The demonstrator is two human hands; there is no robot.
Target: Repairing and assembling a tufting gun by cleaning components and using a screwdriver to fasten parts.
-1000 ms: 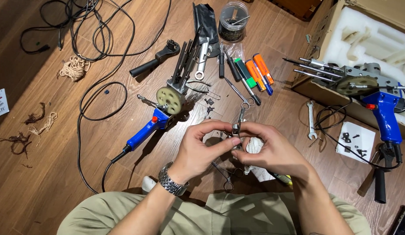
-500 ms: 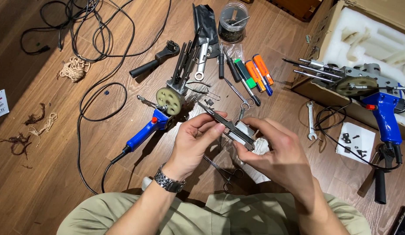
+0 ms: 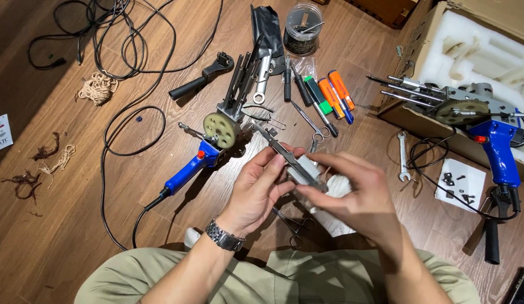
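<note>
Both hands held a long, narrow dark metal blade-like part (image 3: 290,160) over the wooden floor (image 3: 104,225). Half a second before, it lay lower between them; it had since been raised and angled. The left hand (image 3: 259,188) pinched its middle; the right hand (image 3: 352,191) closed on its near end, just in front of the blue-handled tufting gun (image 3: 208,149).

Left hand (image 3: 256,188) and right hand (image 3: 357,194) meet, fingers pinched, palms inward.

hidden: metal strip (image 3: 289,159) lower end under right hand (image 3: 357,194)
</note>
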